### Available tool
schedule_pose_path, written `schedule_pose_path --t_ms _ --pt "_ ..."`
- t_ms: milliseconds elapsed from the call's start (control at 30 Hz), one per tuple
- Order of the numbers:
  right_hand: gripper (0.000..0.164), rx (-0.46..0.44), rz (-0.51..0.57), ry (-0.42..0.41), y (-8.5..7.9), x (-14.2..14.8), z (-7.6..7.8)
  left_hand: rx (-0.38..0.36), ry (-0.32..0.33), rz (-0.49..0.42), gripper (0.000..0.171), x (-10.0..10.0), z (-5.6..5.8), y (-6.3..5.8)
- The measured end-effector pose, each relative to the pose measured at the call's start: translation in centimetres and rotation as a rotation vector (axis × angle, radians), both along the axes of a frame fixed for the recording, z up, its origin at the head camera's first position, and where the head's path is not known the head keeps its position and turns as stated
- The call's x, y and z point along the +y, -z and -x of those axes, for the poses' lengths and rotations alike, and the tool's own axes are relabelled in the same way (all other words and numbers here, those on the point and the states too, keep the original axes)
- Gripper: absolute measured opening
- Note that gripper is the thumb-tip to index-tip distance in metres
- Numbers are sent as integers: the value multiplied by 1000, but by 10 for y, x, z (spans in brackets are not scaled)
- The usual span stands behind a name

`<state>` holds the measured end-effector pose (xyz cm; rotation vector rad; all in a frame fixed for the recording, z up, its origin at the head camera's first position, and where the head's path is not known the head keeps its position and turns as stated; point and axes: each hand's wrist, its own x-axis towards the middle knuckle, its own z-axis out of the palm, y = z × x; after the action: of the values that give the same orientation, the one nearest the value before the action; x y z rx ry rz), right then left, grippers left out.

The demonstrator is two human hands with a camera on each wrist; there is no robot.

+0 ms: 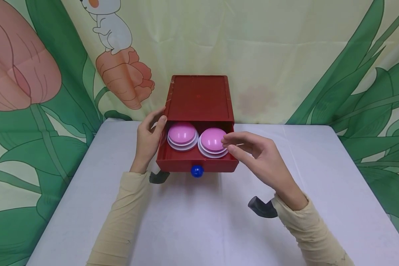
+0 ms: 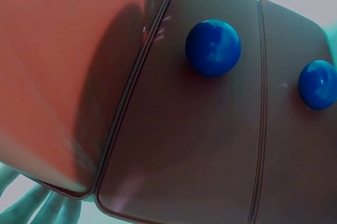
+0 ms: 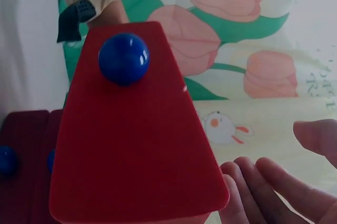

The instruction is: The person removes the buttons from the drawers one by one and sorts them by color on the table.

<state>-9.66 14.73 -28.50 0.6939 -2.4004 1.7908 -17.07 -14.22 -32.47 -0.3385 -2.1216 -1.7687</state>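
In the head view a red drawer cabinet (image 1: 199,98) has its top drawer (image 1: 183,165) pulled out. Two pink domes on white round bases lie inside: a left dome (image 1: 182,133) and a right dome (image 1: 213,139). My left hand (image 1: 147,138) rests against the cabinet's left side, its fingers reaching back along the wall. My right hand (image 1: 257,157) is over the drawer's right edge, fingertips by the right dome; contact cannot be made out. The right wrist view shows the right hand's fingers (image 3: 279,190) beside the drawer front, thumb apart.
A blue knob (image 1: 197,171) sticks out from the drawer front. Lower drawers with blue knobs (image 2: 212,48) show in the left wrist view. The cabinet stands at the far edge of a white table (image 1: 193,221), before a printed curtain (image 1: 262,48).
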Motion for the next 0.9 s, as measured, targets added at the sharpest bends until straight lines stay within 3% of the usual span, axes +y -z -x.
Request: schedule_pose_path --t_ms 267,700,900 --pt "38 31 -199 33 0 -2 15 3 4 -1 40 0 0 0" --pt "45 161 -386 -42 -3 -12 35 7 6 -6 40 -1 0 1" --pt "47 166 -456 -66 -4 -16 40 21 1 -9 39 -1 0 0"
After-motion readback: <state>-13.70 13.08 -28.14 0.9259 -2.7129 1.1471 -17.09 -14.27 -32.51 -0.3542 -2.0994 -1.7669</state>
